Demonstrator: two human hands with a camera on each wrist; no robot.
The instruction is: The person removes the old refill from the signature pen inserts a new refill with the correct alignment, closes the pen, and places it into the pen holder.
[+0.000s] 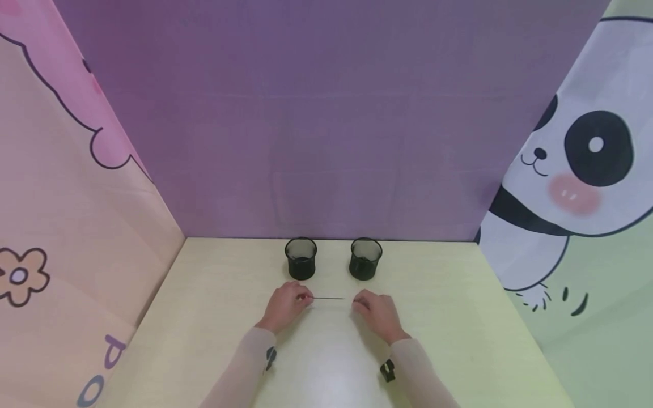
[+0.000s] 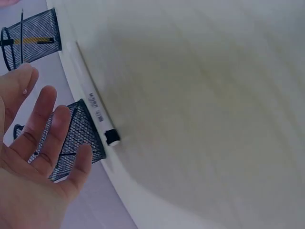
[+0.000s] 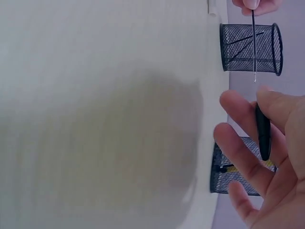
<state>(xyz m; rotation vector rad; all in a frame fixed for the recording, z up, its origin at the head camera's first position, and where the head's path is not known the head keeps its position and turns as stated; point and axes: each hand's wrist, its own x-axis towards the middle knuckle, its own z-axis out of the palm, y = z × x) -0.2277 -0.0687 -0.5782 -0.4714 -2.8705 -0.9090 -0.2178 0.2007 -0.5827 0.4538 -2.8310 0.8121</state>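
Note:
My left hand [image 1: 285, 306] pinches one end of a thin dark rod that looks like a pen refill [image 1: 328, 298], its other fingers spread loosely. The refill points rightward toward my right hand [image 1: 378, 311], its fine silvery tip a short gap from those fingertips. Between thumb and index finger, the right hand pinches a small black tapered piece, like a pen cap [image 3: 263, 131]. In the left wrist view a white pen [image 2: 93, 98] with a black end and printed label lies on the table, close in front of the pen holders.
Two black mesh pen holders, the left one [image 1: 301, 266] and the right one [image 1: 364, 267], stand side by side beyond my hands. A yellow stick [image 2: 35, 41] shows inside the right one, thin dark sticks [image 3: 243, 43] inside the left. A purple backdrop [image 1: 326, 141] rises behind the table [image 1: 214, 294].

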